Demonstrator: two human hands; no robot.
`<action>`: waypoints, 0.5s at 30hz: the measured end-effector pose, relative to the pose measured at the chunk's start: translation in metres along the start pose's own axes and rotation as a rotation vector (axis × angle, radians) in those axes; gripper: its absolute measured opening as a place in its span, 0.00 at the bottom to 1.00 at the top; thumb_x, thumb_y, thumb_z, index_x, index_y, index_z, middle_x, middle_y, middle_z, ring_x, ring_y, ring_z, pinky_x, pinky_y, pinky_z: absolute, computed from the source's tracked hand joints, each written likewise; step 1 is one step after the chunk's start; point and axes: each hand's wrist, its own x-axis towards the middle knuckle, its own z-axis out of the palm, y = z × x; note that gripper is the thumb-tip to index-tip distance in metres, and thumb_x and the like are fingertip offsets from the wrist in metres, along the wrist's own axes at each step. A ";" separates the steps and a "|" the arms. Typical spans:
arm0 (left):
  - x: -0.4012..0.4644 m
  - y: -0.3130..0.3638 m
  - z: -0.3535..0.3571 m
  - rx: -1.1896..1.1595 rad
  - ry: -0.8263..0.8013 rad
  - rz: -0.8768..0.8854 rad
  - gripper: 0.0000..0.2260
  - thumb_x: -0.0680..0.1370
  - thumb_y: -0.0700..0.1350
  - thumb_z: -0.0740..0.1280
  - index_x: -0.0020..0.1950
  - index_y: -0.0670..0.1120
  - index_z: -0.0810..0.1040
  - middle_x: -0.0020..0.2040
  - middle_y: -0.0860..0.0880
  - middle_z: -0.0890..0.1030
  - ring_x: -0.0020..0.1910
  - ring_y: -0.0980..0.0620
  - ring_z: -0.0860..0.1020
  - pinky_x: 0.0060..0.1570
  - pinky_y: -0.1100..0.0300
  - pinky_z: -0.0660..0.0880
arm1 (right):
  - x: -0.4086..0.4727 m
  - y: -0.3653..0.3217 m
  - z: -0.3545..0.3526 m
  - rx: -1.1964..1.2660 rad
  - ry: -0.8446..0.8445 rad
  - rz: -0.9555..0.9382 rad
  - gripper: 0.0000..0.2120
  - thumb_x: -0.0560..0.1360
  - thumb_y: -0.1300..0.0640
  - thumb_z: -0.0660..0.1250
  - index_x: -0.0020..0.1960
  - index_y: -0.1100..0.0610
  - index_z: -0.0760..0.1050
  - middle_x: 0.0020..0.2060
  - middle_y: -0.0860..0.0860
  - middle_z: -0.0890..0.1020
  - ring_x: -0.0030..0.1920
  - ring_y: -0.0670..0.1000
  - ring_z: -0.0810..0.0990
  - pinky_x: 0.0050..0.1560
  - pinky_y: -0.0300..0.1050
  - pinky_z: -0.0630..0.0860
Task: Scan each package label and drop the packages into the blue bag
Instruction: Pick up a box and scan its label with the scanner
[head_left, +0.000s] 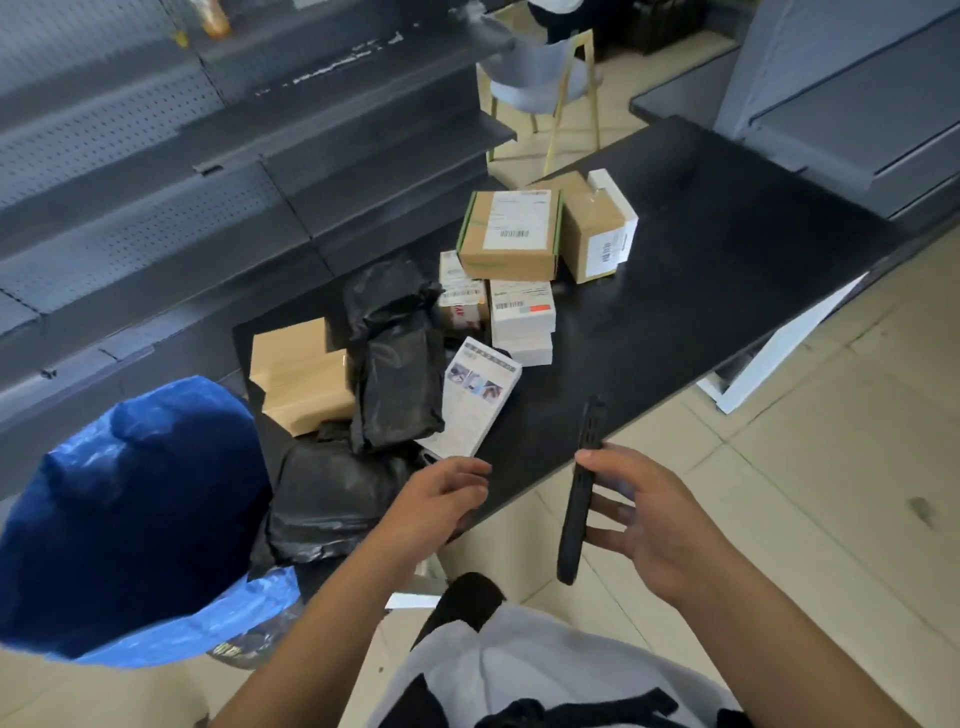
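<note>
Head view: at a black table, the right hand grips a slim black scanner edge-on, fingers curled round it. The left hand hovers empty, fingers loosely bent, near a white printed package. More packages crowd the tabletop; the blue bag gapes at left.

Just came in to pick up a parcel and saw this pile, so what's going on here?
A person is working through parcels on a black table. Their right hand holds a slim black handheld scanner edge-on, while the left hand reaches toward a white printed flat box near the table's edge. Cardboard boxes, small white boxes and black plastic mailers wait unsorted. The blue plastic bag stands open at the left.
</note>
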 end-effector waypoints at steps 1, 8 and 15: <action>0.007 0.010 0.003 0.022 0.004 0.003 0.10 0.80 0.36 0.68 0.56 0.49 0.82 0.54 0.48 0.84 0.55 0.49 0.82 0.61 0.50 0.78 | 0.003 -0.004 -0.008 0.015 0.019 0.003 0.04 0.77 0.58 0.71 0.51 0.55 0.81 0.33 0.47 0.86 0.47 0.55 0.82 0.43 0.51 0.79; 0.106 0.095 0.013 0.077 0.186 0.113 0.11 0.80 0.43 0.70 0.62 0.52 0.79 0.55 0.53 0.81 0.53 0.54 0.80 0.54 0.57 0.78 | 0.039 -0.046 -0.052 0.077 0.126 0.000 0.11 0.75 0.56 0.72 0.56 0.56 0.80 0.53 0.56 0.81 0.55 0.60 0.80 0.49 0.55 0.80; 0.235 0.176 -0.004 -0.147 0.501 0.104 0.23 0.81 0.47 0.69 0.75 0.48 0.70 0.67 0.48 0.77 0.57 0.50 0.75 0.46 0.61 0.75 | 0.092 -0.119 -0.068 -0.041 0.221 -0.009 0.09 0.76 0.56 0.72 0.56 0.54 0.79 0.55 0.55 0.80 0.58 0.61 0.79 0.55 0.59 0.79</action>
